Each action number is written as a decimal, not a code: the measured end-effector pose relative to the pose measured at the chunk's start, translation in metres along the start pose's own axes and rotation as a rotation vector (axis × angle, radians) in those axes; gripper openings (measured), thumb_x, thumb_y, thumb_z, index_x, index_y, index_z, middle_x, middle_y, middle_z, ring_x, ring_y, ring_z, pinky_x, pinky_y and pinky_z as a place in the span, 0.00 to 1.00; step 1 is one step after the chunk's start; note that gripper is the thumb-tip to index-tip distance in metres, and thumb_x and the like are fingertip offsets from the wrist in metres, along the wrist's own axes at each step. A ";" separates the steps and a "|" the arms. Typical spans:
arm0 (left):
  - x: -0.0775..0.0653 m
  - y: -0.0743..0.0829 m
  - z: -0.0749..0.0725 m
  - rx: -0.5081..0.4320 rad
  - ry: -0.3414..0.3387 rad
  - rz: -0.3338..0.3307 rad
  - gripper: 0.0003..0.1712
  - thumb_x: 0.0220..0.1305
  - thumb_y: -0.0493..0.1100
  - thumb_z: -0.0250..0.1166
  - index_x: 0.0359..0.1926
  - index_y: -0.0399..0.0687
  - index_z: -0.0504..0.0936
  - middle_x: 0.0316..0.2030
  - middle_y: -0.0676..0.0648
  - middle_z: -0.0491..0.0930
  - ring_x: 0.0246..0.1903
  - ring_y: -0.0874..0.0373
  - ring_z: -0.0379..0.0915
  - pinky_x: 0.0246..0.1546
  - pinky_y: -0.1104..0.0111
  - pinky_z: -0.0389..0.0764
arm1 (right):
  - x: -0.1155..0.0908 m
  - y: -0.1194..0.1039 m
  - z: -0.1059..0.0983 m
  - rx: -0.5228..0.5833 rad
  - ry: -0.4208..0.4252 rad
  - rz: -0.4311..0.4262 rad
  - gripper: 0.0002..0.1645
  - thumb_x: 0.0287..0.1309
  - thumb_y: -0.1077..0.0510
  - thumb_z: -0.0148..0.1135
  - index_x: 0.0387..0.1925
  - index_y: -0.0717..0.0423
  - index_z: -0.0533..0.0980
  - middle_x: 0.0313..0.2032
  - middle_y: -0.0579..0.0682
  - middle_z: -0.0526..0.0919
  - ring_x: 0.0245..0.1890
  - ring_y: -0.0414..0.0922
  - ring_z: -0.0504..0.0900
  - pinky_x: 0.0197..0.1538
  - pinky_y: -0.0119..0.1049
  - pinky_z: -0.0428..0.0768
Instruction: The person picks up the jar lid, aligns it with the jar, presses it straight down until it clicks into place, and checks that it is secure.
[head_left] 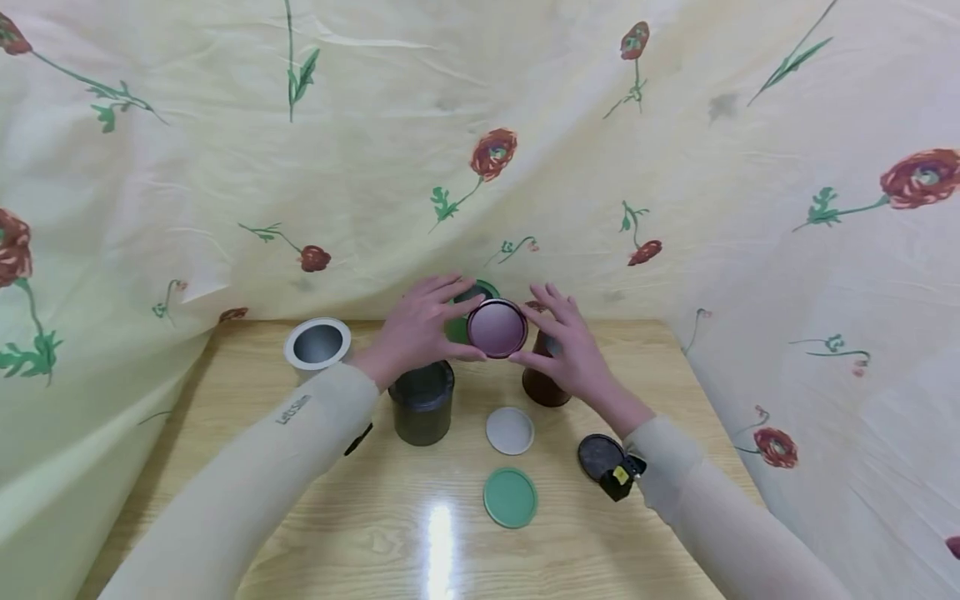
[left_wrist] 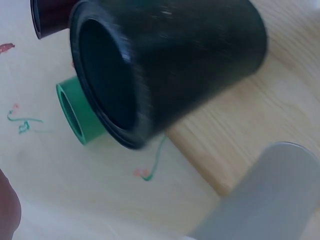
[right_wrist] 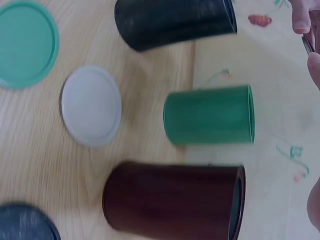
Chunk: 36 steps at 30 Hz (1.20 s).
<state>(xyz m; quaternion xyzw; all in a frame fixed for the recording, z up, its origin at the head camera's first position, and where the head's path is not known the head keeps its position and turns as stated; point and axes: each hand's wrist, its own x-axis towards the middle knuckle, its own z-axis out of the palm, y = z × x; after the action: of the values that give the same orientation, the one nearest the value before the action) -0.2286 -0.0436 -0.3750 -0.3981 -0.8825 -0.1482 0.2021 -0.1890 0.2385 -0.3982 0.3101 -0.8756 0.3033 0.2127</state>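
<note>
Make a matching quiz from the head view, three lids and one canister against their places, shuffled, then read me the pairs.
1 Maroon lid
2 Green lid
3 Black lid
4 White canister

A Leftmost canister
B Lid lowest in frame
C Held between left hand and right hand
D Lid furthest right

Pairs: 1-C, 2-B, 3-D, 4-A

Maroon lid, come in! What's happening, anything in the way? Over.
Left hand and right hand pinch maroon lid. Lid not on any can. Head view: lid and left hand partly hide green can.
</note>
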 end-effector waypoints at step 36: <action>0.097 0.050 0.080 -0.006 -0.263 -0.050 0.54 0.57 0.79 0.70 0.76 0.57 0.76 0.79 0.46 0.68 0.81 0.48 0.56 0.82 0.56 0.55 | -0.043 0.087 -0.067 -0.052 -0.176 0.284 0.45 0.58 0.57 0.82 0.74 0.59 0.74 0.80 0.66 0.60 0.83 0.67 0.48 0.73 0.78 0.57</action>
<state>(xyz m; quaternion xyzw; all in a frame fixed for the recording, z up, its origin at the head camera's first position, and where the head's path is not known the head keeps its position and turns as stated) -0.2681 0.0844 -0.3942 -0.3926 -0.9106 -0.1022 0.0795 -0.2046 0.3553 -0.4083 0.2030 -0.9334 0.2791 0.0980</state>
